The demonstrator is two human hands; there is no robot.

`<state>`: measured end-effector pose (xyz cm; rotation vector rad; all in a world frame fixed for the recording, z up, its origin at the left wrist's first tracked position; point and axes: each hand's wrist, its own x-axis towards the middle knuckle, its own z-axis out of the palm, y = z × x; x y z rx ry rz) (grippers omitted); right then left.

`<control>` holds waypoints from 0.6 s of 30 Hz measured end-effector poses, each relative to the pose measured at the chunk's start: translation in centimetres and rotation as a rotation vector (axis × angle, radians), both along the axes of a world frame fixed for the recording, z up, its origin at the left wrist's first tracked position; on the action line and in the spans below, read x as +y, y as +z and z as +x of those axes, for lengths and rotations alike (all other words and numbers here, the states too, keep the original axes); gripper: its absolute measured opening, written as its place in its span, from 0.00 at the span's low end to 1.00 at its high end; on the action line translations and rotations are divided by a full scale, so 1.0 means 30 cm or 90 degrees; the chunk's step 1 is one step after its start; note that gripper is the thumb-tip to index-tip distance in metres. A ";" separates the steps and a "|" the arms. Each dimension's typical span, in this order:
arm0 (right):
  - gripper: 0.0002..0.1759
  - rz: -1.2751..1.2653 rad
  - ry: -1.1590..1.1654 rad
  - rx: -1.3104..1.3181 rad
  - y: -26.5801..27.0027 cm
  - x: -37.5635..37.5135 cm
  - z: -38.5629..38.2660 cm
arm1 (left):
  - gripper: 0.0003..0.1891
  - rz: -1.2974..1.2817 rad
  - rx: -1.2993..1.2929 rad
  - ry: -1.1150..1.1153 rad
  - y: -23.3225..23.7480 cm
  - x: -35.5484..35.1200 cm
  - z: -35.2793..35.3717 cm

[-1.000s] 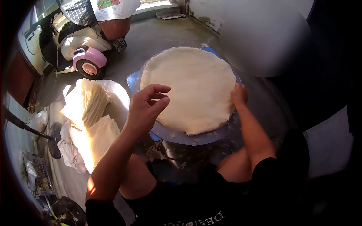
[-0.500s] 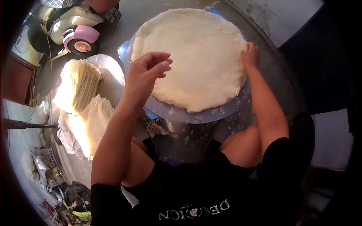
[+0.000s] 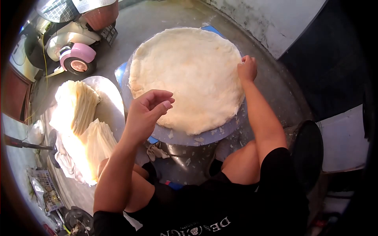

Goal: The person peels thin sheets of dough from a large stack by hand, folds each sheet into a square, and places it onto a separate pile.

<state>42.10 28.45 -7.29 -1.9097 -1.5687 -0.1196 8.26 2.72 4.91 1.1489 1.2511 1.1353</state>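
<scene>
Right hand (image 3: 247, 69) is pinching the wrapper stack (image 3: 187, 74) at its right rim, seemingly teasing up a sheet; left hand (image 3: 147, 114) is hovering empty, fingers loosely curled, over the tray (image 3: 177, 137) edge.

Ride-on toy with pink wheel guard (image 3: 75, 59): standing at upper left on concrete floor (image 3: 157, 19).
Folded pale sheets (image 3: 78, 104): lying stacked at left, catching sunlight.
White cloth (image 3: 65, 157): lying just below them.
Wire basket (image 3: 45, 188): sitting at lower left.
Stained wall (image 3: 267, 19): running along upper right.
</scene>
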 end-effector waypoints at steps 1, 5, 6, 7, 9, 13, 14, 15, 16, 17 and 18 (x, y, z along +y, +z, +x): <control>0.11 0.002 0.000 0.001 0.003 -0.004 -0.008 | 0.14 0.004 -0.016 -0.011 -0.003 -0.001 0.000; 0.12 0.022 0.045 -0.052 -0.005 -0.017 -0.018 | 0.14 0.007 -0.012 -0.017 -0.003 -0.004 -0.001; 0.12 0.080 0.058 -0.063 -0.010 -0.018 -0.018 | 0.14 0.006 -0.011 -0.021 -0.003 -0.004 -0.002; 0.12 0.083 0.058 -0.063 -0.013 -0.018 -0.014 | 0.13 0.006 -0.009 -0.023 -0.001 -0.004 -0.004; 0.15 0.096 0.089 -0.085 -0.019 -0.021 -0.005 | 0.13 0.002 -0.006 -0.024 0.003 -0.010 -0.005; 0.11 0.156 0.087 -0.111 -0.036 -0.013 0.003 | 0.13 0.003 -0.004 -0.029 -0.004 -0.011 -0.013; 0.10 0.134 0.085 -0.112 -0.041 -0.010 0.004 | 0.13 0.004 -0.004 -0.031 -0.003 -0.012 -0.014; 0.08 0.112 0.084 -0.112 -0.037 -0.009 0.004 | 0.13 0.000 -0.005 -0.031 -0.002 -0.014 -0.016; 0.08 0.114 0.083 -0.113 -0.034 -0.010 0.004 | 0.13 -0.003 -0.006 -0.031 -0.001 -0.015 -0.017; 0.07 0.139 0.093 -0.108 -0.031 -0.012 0.003 | 0.13 0.000 -0.006 -0.030 0.003 -0.017 -0.018; 0.05 0.165 0.103 -0.104 -0.031 -0.009 0.005 | 0.13 -0.004 -0.004 -0.032 0.007 -0.020 -0.018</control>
